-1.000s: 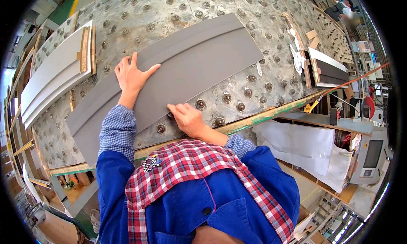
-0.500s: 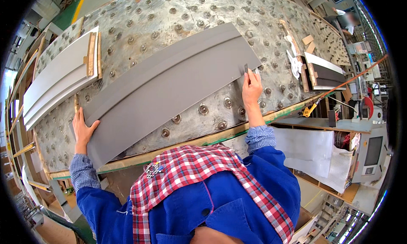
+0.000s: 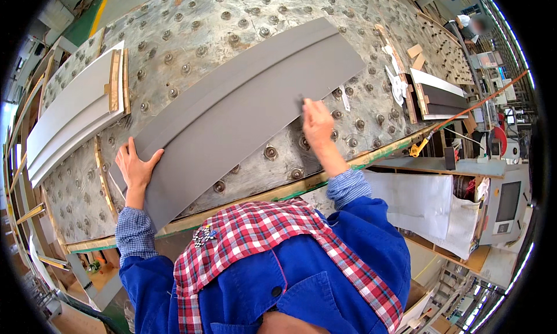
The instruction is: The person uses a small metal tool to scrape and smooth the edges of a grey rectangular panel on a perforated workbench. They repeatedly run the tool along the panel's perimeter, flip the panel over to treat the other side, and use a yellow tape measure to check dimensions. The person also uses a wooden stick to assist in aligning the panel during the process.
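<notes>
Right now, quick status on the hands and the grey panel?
Left hand spread on grey panel, left end. Right hand pinching small dark piece at near edge. White strip on studded table, close to panel.

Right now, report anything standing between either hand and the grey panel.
Nothing visible blocks the left hand, which touches the grey panel near its left end; only a small dark piece in the right hand shows at the near edge.
</notes>
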A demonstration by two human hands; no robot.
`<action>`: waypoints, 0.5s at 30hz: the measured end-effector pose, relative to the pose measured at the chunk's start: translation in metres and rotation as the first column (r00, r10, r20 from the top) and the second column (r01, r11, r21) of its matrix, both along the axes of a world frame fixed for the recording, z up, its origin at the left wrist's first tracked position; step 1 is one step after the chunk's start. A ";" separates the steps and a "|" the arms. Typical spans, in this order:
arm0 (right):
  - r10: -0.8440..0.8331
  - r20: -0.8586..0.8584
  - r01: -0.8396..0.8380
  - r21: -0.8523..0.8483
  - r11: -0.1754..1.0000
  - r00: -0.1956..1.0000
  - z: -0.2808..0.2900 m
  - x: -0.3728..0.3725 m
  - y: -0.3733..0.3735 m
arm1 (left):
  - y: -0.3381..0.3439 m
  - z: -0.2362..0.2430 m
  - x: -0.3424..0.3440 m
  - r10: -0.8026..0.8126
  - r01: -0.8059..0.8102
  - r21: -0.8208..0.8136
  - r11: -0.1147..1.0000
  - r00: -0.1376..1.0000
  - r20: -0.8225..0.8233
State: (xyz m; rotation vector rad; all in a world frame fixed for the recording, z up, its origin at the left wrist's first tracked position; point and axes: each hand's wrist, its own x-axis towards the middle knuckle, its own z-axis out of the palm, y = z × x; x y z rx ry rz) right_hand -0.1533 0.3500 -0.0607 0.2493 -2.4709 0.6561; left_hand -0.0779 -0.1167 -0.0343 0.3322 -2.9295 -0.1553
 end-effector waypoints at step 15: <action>-0.129 0.004 0.128 -0.106 0.986 0.992 0.002 -0.028 0.037 | 0.025 0.002 -0.005 0.022 -0.023 -0.016 1.000 0.999 -0.028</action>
